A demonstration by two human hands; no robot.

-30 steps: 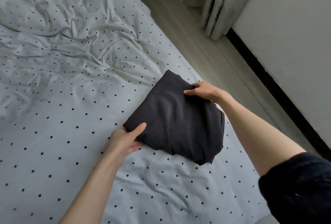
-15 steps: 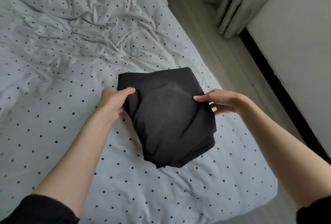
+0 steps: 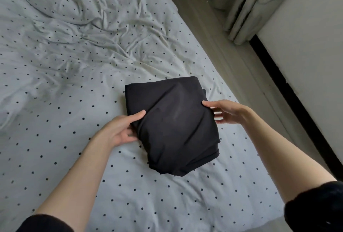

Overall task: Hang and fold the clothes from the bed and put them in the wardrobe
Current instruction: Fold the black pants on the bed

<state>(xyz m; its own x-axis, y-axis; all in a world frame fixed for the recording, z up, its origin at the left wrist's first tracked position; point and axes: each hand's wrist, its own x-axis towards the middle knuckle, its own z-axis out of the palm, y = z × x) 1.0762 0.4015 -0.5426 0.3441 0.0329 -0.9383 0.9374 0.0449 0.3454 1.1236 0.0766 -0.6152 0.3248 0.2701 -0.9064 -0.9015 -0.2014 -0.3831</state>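
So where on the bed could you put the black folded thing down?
The dotted sheet lies bare left of the left hand, and also nearer, below the folded black garment. Farther up it is wrinkled but free. The right hand is near the bed's edge, with only a narrow strip there.

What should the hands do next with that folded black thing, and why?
Probably lift the folded black garment off the bed and carry it away toward the wardrobe, which isn't in view. It already looks neatly folded, and the left hand and right hand each pinch a side.
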